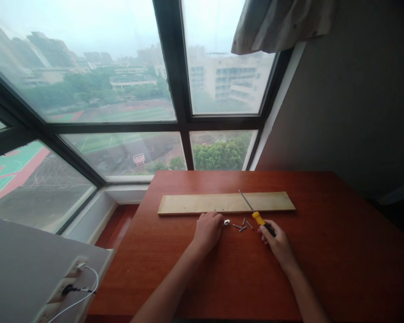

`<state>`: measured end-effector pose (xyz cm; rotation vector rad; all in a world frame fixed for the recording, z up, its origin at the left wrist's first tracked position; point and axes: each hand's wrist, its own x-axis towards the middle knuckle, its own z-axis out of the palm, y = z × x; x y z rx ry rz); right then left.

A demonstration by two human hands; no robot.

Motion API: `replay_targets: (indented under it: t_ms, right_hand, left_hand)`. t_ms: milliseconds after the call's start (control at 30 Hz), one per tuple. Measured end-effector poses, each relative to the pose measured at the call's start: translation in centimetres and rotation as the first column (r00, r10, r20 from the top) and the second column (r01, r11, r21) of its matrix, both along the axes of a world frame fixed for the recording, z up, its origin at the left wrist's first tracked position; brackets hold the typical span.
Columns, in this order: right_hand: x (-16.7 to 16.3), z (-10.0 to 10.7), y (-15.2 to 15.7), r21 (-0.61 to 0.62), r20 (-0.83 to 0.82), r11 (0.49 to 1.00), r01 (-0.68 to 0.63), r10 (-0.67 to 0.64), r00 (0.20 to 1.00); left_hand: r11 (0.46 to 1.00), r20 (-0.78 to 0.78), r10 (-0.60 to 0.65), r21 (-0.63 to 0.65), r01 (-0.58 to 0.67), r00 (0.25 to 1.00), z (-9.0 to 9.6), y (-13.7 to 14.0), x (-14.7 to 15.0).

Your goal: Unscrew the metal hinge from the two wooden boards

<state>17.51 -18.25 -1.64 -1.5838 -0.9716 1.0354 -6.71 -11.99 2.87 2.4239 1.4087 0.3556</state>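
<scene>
A long, pale wooden board point(195, 203) lies flat across the table, with a few small dark marks along its near edge. My left hand point(208, 229) is just in front of it, fingers curled and closed at a small shiny metal fitting point(226, 222); its exact kind is too small to make out. In my right hand point(278, 244) is a screwdriver point(257, 218) with a yellow and black handle. Its shaft slants up and left over the board, tip toward the far edge. Several loose screws point(243, 228) are scattered between my two hands.
The reddish-brown table point(323, 215) stands against large windows point(114, 89). A dark wall point(340, 103) rises on the right, with a curtain point(283, 24) above. At lower left, a white cable point(96, 280) is plugged into wall sockets point(62, 289) beside the table.
</scene>
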Motion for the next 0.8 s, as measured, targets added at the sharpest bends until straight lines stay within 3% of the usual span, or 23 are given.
replay_targets:
  t_ms: [133, 267, 633, 800]
  right_hand:
    - [-0.11, 0.12, 0.03, 0.009, -0.002, 1.000, 0.014, -0.014, 1.000]
    - [-0.06, -0.02, 0.02, 0.003, -0.009, 1.000, 0.017, -0.017, 1.000]
    - [0.03, -0.58, 0.03, 0.005, 0.042, 0.999, 0.039, -0.039, 0.998]
    - [-0.02, -0.80, 0.01, 0.003, 0.062, 0.999, 0.032, -0.032, 0.998]
  left_hand:
    - [0.996, 0.136, 0.037, -0.084, -0.025, 0.990, 0.02, 0.14, -0.60]
    - [0.988, 0.175, 0.110, -0.128, -0.088, 0.978, -0.19, 0.45, -1.05]
    - [0.997, 0.034, 0.071, -0.022, -0.070, 0.997, -0.53, 0.34, -0.54]
    - [0.997, 0.089, 0.081, -0.003, -0.081, 0.993, -0.36, 0.45, -0.48]
